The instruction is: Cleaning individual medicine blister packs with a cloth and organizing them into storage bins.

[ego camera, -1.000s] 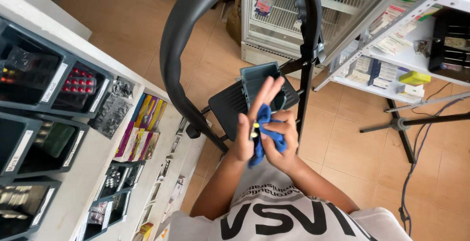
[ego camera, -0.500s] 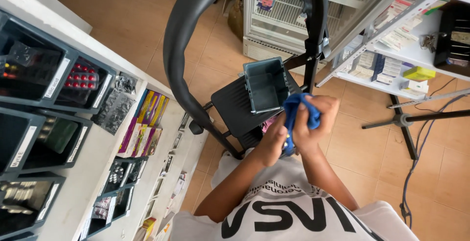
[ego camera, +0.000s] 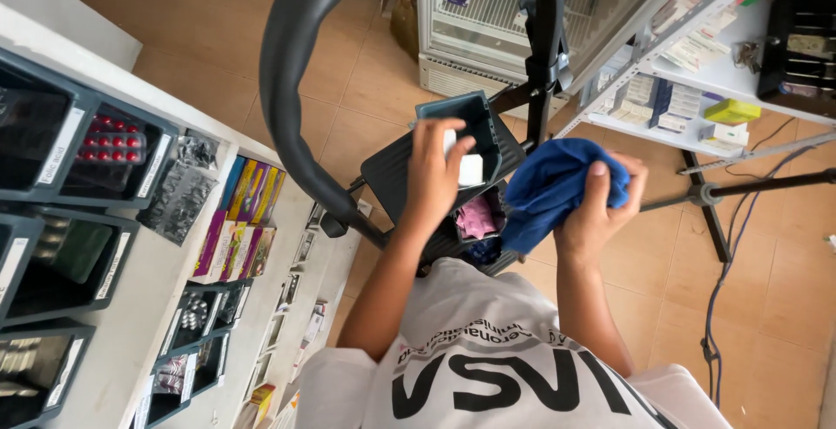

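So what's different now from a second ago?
The hands have parted: the left hand carried a small white item to the grey plastic bin; the right hand swung right, holding the bunched blue cloth alone. The bin stayed on the black chair seat.

left hand (ego camera: 433, 176) covers part of the grey bin (ego camera: 481, 128) opening; small white thing (ego camera: 470, 168) at its fingertips, too small to tell what, or whether it's gripped. right hand (ego camera: 601, 211) palm buried in blue cloth (ego camera: 553, 187), grip hidden. pink packet (ego camera: 475, 219) under the bin half hidden by bin and arm. chair (ego camera: 396, 176) hoop cut off at top edge. bins on the counter (ego camera: 165, 281) cut off at left edge, contents dark, mostly unreadable. shelf (ego camera: 714, 89) boxes too small to tell. cabinet (ego camera: 488, 11) top out of frame
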